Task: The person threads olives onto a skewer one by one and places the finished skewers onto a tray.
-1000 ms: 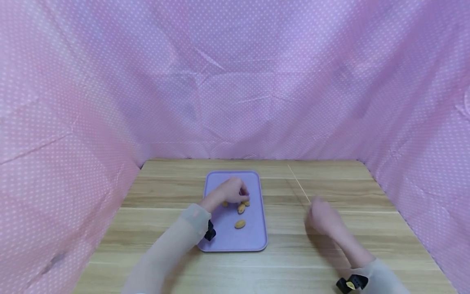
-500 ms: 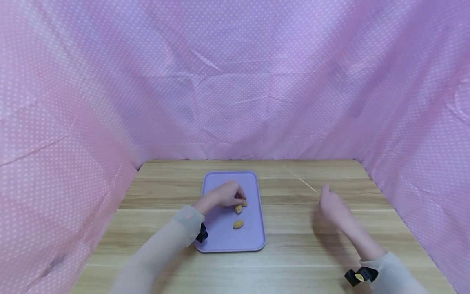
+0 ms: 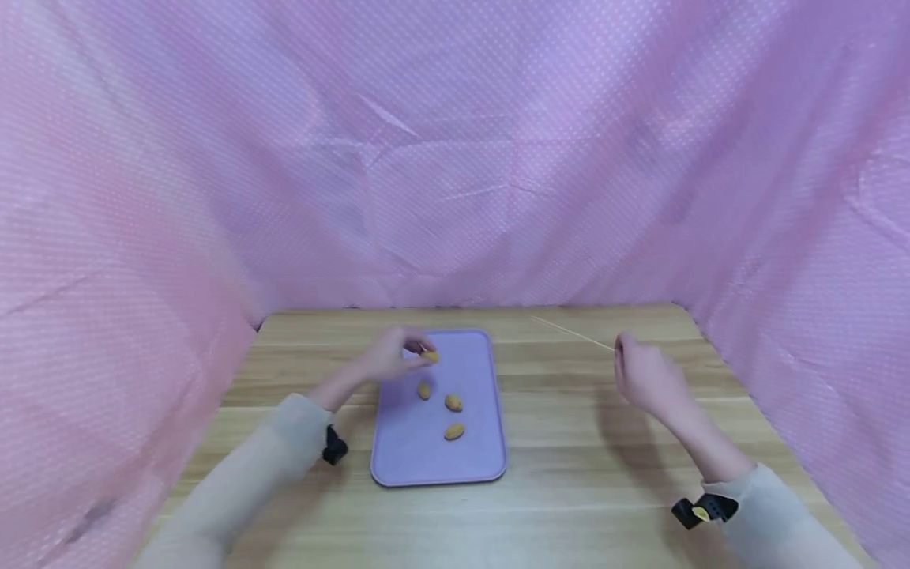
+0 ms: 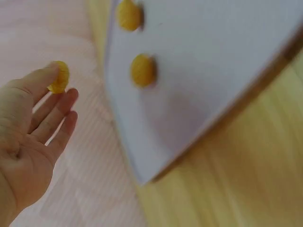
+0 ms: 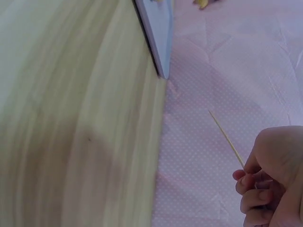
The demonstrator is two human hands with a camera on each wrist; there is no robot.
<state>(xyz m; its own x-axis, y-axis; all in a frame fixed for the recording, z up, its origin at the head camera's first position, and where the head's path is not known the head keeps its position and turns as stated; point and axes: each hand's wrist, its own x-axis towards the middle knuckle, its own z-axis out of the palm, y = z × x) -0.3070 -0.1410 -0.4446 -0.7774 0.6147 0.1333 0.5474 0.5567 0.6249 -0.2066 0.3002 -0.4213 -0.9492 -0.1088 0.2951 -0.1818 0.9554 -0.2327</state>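
My left hand [image 3: 387, 356] pinches a small yellow-brown oval fruit [image 4: 60, 78], wrinkled on its surface, between thumb and fingertips above the tray's far left part. Three similar oval fruits lie apart on the lilac tray [image 3: 472, 458]: one left fruit [image 3: 424, 390], one middle fruit [image 3: 453, 403] and one near fruit [image 3: 454, 431]. Off to the right, my right hand [image 3: 650, 378] is raised over the table and grips a thin wooden skewer [image 5: 226, 138] at one end. The skewer's free end points away to the left, with no fruit on it.
The rectangular tray has a low raised rim and lies on a light wood-grain table [image 3: 562, 442]. Pink polka-dot cloth [image 3: 455, 221] hangs behind the table and along both sides. A black camera is strapped to each wrist.
My left hand has taken one fruit from the tray, lifted it and moved left. My right hand has moved slightly away and right, and the skewer has swung round to lie flatter, pointing left.
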